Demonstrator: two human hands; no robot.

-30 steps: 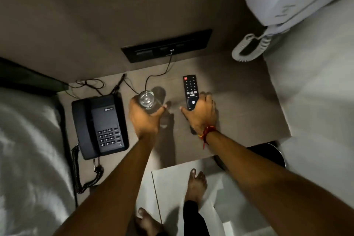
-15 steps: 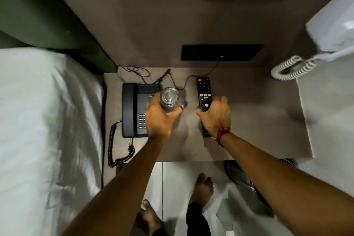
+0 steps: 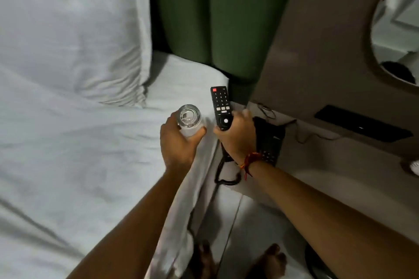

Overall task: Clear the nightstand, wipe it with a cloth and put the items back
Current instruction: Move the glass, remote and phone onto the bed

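My left hand (image 3: 178, 142) grips a clear drinking glass (image 3: 189, 118) upright, held over the edge of the white bed (image 3: 79, 154). My right hand (image 3: 238, 138) holds a black remote control (image 3: 221, 107) by its lower end, buttons facing up, just right of the glass. Behind my right hand, the black desk telephone (image 3: 269, 140) sits on the grey-brown nightstand (image 3: 335, 165), partly hidden by my wrist; its coiled cord (image 3: 223, 176) hangs off the front.
A white pillow (image 3: 74, 29) lies at the bed's head against a green padded headboard (image 3: 215, 18). A dark socket panel (image 3: 362, 124) with thin cables is set in the wall behind the nightstand. My bare feet (image 3: 269, 260) stand on the pale floor.
Both hands lifted the glass and the remote off the nightstand and carried them left over the bed's edge. The view swung left; the telephone stays on the nightstand.
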